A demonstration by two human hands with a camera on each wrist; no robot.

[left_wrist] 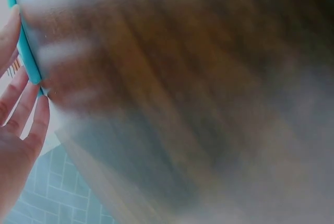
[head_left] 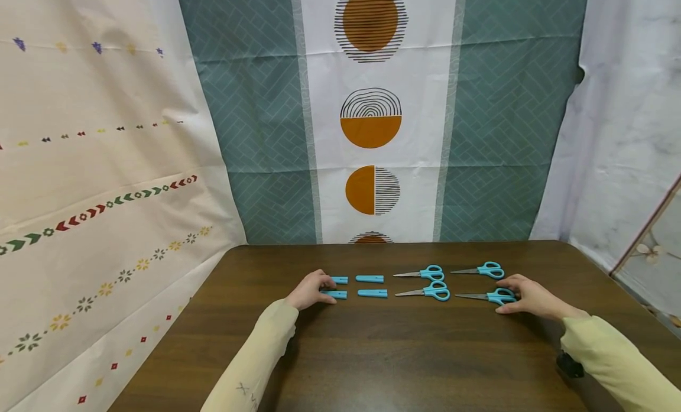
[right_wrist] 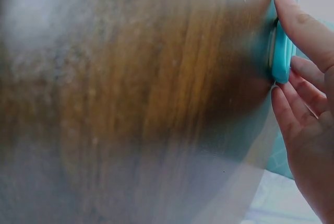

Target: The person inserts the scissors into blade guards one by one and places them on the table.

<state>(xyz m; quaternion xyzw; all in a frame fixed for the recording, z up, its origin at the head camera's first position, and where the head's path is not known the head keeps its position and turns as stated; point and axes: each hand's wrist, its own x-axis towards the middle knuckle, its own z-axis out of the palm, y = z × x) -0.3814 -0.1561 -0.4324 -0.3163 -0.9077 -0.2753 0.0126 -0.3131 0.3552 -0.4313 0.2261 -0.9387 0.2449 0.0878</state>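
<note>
My left hand [head_left: 311,289] is at the left ends of two turquoise scissor covers, the nearer cover [head_left: 335,294] lying between thumb and fingers. Its thumb overlaps the turquoise edge in the left wrist view, the fingers spread at the cover's end. At the right, my right hand [head_left: 532,297] straddles the handle of the nearer right-hand scissors [head_left: 501,296], thumb on the near side and fingers beyond. The turquoise handle [right_wrist: 282,57] sits between thumb and spread fingers in the right wrist view. Whether either hand presses firmly is not clear.
Two more covers, a far one [head_left: 369,279] and a near one [head_left: 372,293], lie right of my left hand. Further right are two middle scissors [head_left: 433,273] and a far right pair [head_left: 490,270], blades pointing left. All lie on a dark wooden table [head_left: 383,353] before hanging cloths.
</note>
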